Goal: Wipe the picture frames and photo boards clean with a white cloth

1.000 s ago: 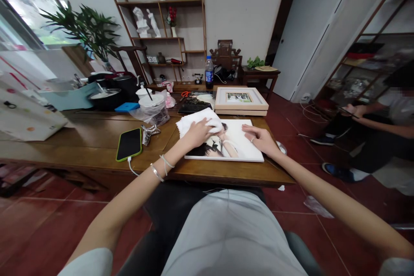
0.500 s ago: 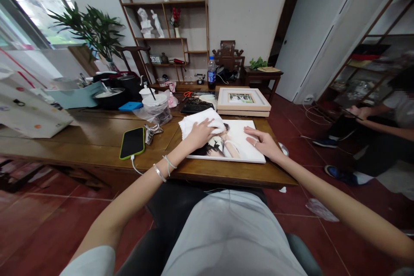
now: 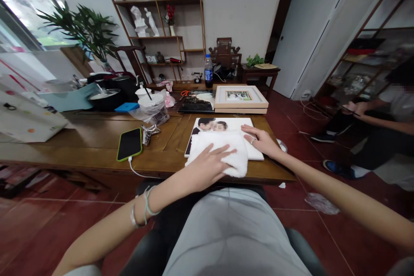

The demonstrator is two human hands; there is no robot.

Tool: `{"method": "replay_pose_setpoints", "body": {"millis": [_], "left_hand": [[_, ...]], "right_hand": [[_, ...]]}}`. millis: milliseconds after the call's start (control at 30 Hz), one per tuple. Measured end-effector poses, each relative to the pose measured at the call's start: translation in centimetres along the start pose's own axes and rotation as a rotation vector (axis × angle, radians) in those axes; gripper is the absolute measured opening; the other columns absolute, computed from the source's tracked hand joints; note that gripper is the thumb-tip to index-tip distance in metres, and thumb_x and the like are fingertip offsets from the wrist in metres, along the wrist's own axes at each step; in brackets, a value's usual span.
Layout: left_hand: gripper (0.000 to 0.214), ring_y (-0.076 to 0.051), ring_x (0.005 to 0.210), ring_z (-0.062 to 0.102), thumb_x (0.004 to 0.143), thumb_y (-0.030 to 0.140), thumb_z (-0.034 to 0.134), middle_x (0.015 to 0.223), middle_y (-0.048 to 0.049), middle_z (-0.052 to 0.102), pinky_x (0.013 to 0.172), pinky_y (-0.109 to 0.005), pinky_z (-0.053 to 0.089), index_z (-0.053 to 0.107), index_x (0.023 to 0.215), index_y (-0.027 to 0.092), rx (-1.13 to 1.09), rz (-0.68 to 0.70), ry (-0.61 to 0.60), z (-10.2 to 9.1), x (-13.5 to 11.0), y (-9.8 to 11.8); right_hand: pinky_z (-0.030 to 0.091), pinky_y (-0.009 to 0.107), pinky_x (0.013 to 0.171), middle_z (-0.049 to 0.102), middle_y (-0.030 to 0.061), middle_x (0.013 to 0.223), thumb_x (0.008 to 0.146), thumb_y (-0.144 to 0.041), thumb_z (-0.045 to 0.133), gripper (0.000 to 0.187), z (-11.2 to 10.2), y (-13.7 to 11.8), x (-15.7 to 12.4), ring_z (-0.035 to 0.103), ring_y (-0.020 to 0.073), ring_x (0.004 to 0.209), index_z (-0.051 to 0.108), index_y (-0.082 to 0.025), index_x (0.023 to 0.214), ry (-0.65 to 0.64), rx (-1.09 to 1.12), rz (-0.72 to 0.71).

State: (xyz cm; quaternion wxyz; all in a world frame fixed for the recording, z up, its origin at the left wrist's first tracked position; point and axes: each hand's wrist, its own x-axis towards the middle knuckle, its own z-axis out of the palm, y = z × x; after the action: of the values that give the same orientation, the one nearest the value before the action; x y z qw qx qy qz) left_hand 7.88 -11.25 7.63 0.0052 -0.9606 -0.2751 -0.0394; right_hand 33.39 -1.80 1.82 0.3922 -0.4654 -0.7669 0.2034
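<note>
A white-edged photo panel (image 3: 257,150) lies flat near the front edge of the table, printed with a picture of two people. Over its lower part spreads a white cloth (image 3: 237,161), whose near side hangs past the panel's edge. My left hand (image 3: 211,164) holds this cloth against the panel, fingers spread across it, and the thumb is hard to see. My right hand (image 3: 261,140) rests on the panel's right side with its fingers stretched out and nothing in them.
Behind the panel are a light wooden picture frame (image 3: 241,104) and a dark glossy album-like item (image 3: 194,104). A charging phone (image 3: 130,144), a bagged cup (image 3: 153,108) and a cola bottle (image 3: 208,72) also stand or lie around. Someone sits at right, hands (image 3: 355,108) around a device.
My left hand has drawn the cloth from the panel's upper left down to its near edge, uncovering the picture's top. My right hand stays on the panel. The view has shifted slightly.
</note>
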Motion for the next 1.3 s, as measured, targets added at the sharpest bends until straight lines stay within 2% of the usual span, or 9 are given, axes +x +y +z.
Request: {"method": "replay_pose_setpoints", "body": {"millis": [100,300,400,533,767,900,1000,1200,1300], "left_hand": [[0.032,-0.023,0.137,0.024,0.091,0.021,0.043,0.145,-0.0052,0.035,0.107,-0.049,0.026,0.057,0.118,0.028,-0.007,-0.041,0.016,0.3,1.8,-2.6],[0.034,-0.024,0.135,0.028,0.095,0.031,0.035,0.135,-0.0078,0.049,0.105,-0.048,0.027,0.057,0.119,0.023,0.021,-0.185,0.056,1.5,6.6,-10.0],[0.035,-0.023,0.135,0.028,0.095,0.033,0.034,0.138,-0.0054,0.046,0.106,-0.048,0.025,0.054,0.123,0.025,0.037,-0.24,0.111,2.1,7.5,-11.8],[0.034,-0.024,0.135,0.027,0.095,0.035,0.035,0.138,-0.0062,0.046,0.107,-0.05,0.021,0.058,0.119,0.024,0.032,-0.198,0.123,2.2,7.1,-10.1],[0.03,-0.025,0.135,0.028,0.091,0.025,0.044,0.142,-0.0053,0.041,0.107,-0.052,0.024,0.06,0.116,0.027,-0.004,-0.008,0.086,1.0,4.4,-1.1],[0.027,-0.026,0.134,0.03,0.088,0.026,0.048,0.141,-0.0056,0.042,0.108,-0.051,0.025,0.063,0.11,0.023,0.034,0.05,0.071,0.6,3.4,1.6],[0.03,-0.027,0.133,0.032,0.089,0.025,0.045,0.14,-0.006,0.043,0.106,-0.052,0.029,0.06,0.115,0.023,0.058,-0.006,0.068,0.7,3.9,1.2],[0.035,-0.032,0.132,0.032,0.091,0.028,0.042,0.143,-0.0097,0.039,0.101,-0.057,0.031,0.052,0.124,0.021,0.092,-0.277,0.061,1.2,7.7,-3.3],[0.037,-0.034,0.131,0.032,0.092,0.027,0.039,0.142,-0.0129,0.038,0.097,-0.06,0.033,0.049,0.127,0.02,0.091,-0.34,0.054,1.4,9.3,-4.6]], "right_hand": [[0.033,0.042,0.108,0.058,0.0065,0.127,0.08,-0.026,0.058,0.032,0.1,0.1,0.0,0.049,0.0224,0.123,0.066,-0.021,0.111,0.01,0.012,0.013],[0.033,0.043,0.108,0.058,0.0071,0.127,0.079,-0.027,0.061,0.032,0.1,0.3,0.1,0.048,0.0232,0.124,0.066,-0.022,0.11,0.013,0.051,0.009],[0.032,0.043,0.109,0.058,0.0073,0.127,0.078,-0.028,0.062,0.033,0.1,0.4,0.1,0.049,0.0232,0.123,0.066,-0.021,0.11,0.011,0.06,0.017],[0.032,0.042,0.109,0.056,0.0082,0.129,0.078,-0.027,0.061,0.036,0.1,0.3,0.1,0.049,0.023,0.123,0.064,-0.02,0.114,0.02,0.045,0.036],[0.033,0.041,0.108,0.055,0.0,0.131,0.081,-0.021,0.05,0.039,-0.1,-0.1,-0.1,0.047,0.0219,0.125,0.062,-0.026,0.118,0.028,0.045,0.016],[0.036,0.04,0.105,0.058,0.0017,0.128,0.079,-0.022,0.052,0.038,-0.2,0.0,-0.2,0.051,0.0232,0.121,0.064,-0.025,0.115,0.033,0.044,0.008],[0.036,0.04,0.106,0.058,0.0004,0.128,0.079,-0.021,0.051,0.038,-0.1,0.1,-0.1,0.05,0.0226,0.122,0.065,-0.026,0.114,0.038,0.028,-0.009],[0.034,0.039,0.107,0.059,0.0026,0.126,0.08,-0.018,0.047,0.037,0.3,0.3,0.0,0.051,0.021,0.122,0.067,-0.024,0.111,0.051,-0.04,-0.027],[0.034,0.04,0.107,0.058,0.0015,0.127,0.08,-0.016,0.046,0.039,0.2,0.3,0.1,0.05,0.0208,0.122,0.066,-0.025,0.113,0.046,-0.049,-0.018]]}}
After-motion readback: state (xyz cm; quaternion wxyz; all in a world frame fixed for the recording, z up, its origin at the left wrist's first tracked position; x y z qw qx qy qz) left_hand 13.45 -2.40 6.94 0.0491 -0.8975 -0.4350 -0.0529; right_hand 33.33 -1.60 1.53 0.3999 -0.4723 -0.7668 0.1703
